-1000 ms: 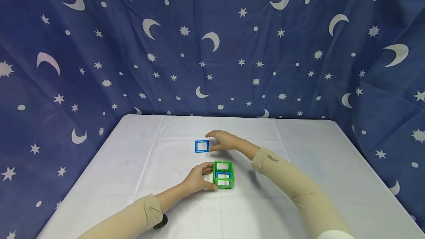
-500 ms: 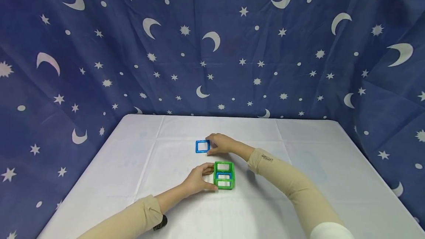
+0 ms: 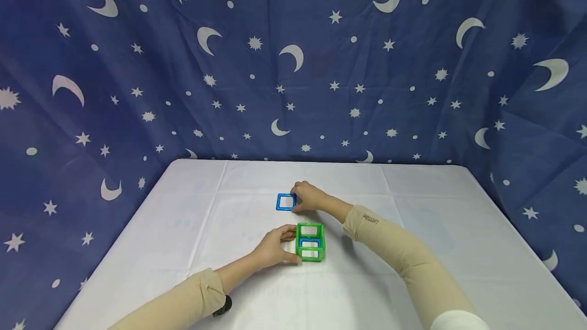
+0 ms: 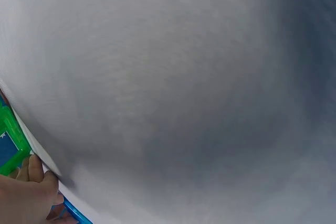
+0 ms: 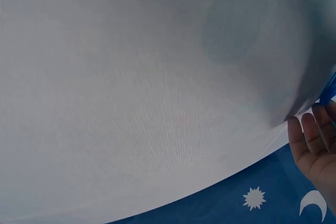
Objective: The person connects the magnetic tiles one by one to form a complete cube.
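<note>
A small open-topped box of green magnetic tiles [image 3: 321, 248], with a blue square frame inside it, stands on the white table. My left hand [image 3: 270, 249] holds the box's left side, thumb at the front corner and fingers farther back. In the left wrist view, the left hand [image 4: 29, 195] is beside the green frame [image 4: 18, 140]. Behind the box, my right hand [image 3: 311, 197] pinches the right edge of a blue square magnetic tile [image 3: 278, 201]. Only a bit of the blue tile [image 5: 329, 90] shows past the right hand [image 5: 315, 145] in the right wrist view.
A white cloth covers the table [image 3: 220, 233]. A dark blue curtain [image 3: 321, 65] with moons and stars hangs behind it and along both sides. A black object [image 3: 222, 306], partly hidden, shows at the left sleeve.
My right hand has closed from loosely spread fingers onto the blue tile's edge. The tile has shifted slightly right. The left hand and the green box have stayed in place.
</note>
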Available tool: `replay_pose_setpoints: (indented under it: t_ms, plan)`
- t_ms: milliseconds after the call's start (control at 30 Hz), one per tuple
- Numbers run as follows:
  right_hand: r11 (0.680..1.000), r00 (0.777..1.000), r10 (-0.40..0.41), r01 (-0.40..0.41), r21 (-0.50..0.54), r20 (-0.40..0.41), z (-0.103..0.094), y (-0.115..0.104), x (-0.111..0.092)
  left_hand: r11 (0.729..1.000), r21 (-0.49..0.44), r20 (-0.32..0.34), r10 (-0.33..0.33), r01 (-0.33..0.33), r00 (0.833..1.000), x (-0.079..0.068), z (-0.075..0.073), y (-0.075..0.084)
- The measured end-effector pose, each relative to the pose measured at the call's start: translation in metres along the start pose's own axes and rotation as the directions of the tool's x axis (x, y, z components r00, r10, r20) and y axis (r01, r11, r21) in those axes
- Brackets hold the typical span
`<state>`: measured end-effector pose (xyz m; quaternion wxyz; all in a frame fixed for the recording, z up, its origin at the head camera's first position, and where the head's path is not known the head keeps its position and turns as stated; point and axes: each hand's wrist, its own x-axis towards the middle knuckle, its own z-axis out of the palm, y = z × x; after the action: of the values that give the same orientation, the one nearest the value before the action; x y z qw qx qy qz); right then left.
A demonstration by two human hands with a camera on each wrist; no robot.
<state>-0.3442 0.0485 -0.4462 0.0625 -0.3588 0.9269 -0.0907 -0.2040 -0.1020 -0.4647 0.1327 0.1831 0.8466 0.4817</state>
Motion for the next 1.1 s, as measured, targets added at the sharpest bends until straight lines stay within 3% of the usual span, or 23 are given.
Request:
replay_pose_setpoints:
  t_ms: [433,833,1100]
  plan:
    - [0.999,0.997,0.042,-0.040,0.033,-0.064,-0.001,0.003,-0.020,0.997,0.077,-0.019,0.033,-0.032,0.999,-0.001,-0.002,0.003]
    - [0.987,0.987,0.107,-0.091,0.133,-0.123,-0.025,0.014,-0.044,0.988,0.129,-0.011,0.090,-0.088,0.996,0.015,-0.004,0.011]
    - [0.985,0.984,0.058,-0.029,0.171,-0.171,-0.031,0.016,-0.063,0.989,0.114,-0.005,0.091,-0.090,0.996,0.015,0.005,0.011]
